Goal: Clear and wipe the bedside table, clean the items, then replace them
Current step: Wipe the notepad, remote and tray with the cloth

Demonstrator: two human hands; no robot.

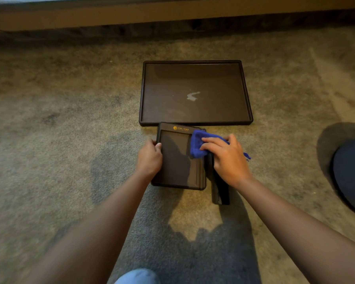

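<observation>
A small dark holder point(176, 160) with a gold logo along its top edge lies flat on the carpet in front of me. My left hand point(150, 158) grips its left edge. My right hand point(225, 158) presses a bunched blue cloth point(198, 144) onto the holder's upper right corner. A narrow black object point(219, 189), perhaps a remote, lies along the holder's right side, partly under my right hand. Behind the holder sits a large dark rectangular tray point(195, 123) with a pale smear point(193, 96) on its floor.
Everything rests on grey-beige carpet point(70, 119). A wooden furniture base point(131, 17) runs across the far edge. A dark rounded object point(350, 171) sits at the right edge. My knee in light blue fabric point(137, 276) shows at the bottom.
</observation>
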